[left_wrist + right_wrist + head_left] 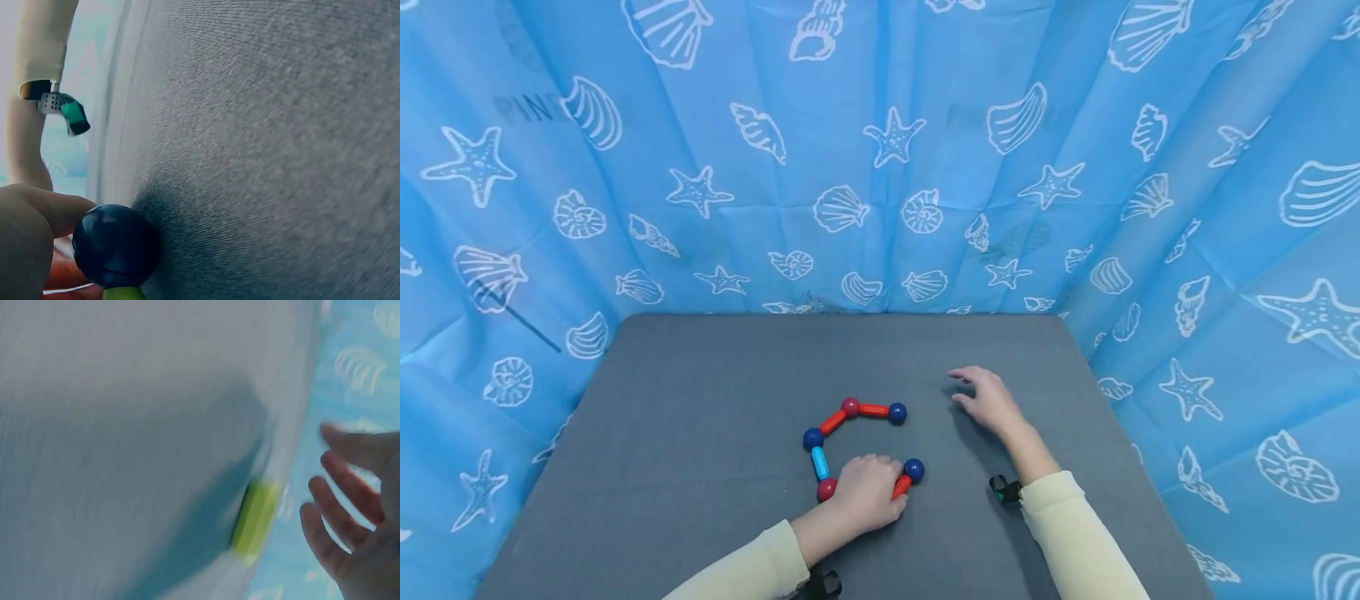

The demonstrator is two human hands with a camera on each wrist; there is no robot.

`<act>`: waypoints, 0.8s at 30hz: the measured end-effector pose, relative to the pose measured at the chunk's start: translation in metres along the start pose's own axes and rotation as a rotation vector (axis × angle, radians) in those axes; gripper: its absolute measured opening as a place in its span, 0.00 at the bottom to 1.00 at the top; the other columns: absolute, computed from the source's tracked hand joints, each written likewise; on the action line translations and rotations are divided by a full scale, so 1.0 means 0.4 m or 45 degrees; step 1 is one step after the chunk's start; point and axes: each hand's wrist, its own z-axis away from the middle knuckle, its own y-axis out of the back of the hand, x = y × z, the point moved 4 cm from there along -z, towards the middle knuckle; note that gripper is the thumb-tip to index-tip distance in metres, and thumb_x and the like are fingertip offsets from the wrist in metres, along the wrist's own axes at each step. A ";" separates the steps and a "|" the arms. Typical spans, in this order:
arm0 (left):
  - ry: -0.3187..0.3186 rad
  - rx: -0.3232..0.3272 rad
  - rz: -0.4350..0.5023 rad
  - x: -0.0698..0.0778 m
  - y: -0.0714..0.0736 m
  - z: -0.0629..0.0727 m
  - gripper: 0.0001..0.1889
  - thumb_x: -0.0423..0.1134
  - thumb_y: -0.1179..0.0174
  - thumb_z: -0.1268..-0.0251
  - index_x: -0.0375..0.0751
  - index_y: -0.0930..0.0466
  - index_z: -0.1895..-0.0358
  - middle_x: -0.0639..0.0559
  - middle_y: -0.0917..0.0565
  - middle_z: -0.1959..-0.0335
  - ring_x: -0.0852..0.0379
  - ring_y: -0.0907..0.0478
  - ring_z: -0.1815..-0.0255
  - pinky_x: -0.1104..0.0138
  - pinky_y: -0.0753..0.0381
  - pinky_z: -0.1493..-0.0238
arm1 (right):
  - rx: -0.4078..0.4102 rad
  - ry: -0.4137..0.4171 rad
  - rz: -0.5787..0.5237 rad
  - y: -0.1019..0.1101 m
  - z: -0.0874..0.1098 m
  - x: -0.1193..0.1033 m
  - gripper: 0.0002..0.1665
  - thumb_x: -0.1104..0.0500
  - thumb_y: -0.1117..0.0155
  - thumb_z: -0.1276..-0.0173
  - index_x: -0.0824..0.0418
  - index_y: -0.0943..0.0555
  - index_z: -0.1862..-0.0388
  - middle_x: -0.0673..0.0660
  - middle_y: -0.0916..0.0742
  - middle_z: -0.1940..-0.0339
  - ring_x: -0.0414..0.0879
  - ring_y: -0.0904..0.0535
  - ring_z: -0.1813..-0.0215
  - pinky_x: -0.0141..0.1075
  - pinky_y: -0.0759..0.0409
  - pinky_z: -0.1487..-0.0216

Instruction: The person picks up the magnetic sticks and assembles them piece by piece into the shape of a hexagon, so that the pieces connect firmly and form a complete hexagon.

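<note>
An incomplete ring of magnetic balls and rods lies on the grey table (715, 400). Its visible part has dark blue balls (813, 438), crimson balls (850, 407), red-orange rods (873, 410) and a light blue rod (819, 463). Over its near side, my left hand (867, 492) hides some pieces. Close up, that hand's thumb and fingers grip a dark blue ball (115, 247) with a yellow-green rod (123, 294) against it. My right hand (988, 398) hovers to the right of the ring, fingers spread and holding nothing. Near it lies a yellow-green rod (255, 520).
A blue curtain (895, 167) with white seashells and starfish surrounds the table at the back and sides. Each wrist wears a small black camera, such as the right wrist camera (1004, 489).
</note>
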 end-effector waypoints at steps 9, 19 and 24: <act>0.042 -0.018 0.129 -0.017 -0.018 0.001 0.22 0.59 0.33 0.37 0.50 0.17 0.47 0.60 0.27 0.72 0.61 0.31 0.72 0.67 0.31 0.71 | -0.120 -0.201 0.164 0.036 0.037 0.105 0.19 0.67 0.29 0.36 0.63 0.16 0.45 0.66 0.17 0.42 0.66 0.24 0.38 0.59 0.27 0.39; 0.055 -0.124 0.283 -0.042 -0.019 -0.017 0.19 0.65 0.33 0.42 0.57 0.26 0.67 0.60 0.29 0.73 0.62 0.32 0.74 0.68 0.38 0.74 | -0.103 -0.262 0.161 0.019 0.049 0.109 0.15 0.64 0.30 0.33 0.68 0.16 0.49 0.65 0.13 0.53 0.58 0.16 0.51 0.51 0.20 0.50; 0.065 -0.152 0.292 -0.041 -0.022 -0.022 0.19 0.64 0.33 0.42 0.57 0.28 0.69 0.59 0.31 0.73 0.62 0.33 0.75 0.67 0.39 0.74 | -0.123 -0.397 0.133 0.024 0.058 0.096 0.11 0.60 0.27 0.35 0.68 0.16 0.64 0.59 0.16 0.69 0.49 0.22 0.69 0.44 0.24 0.65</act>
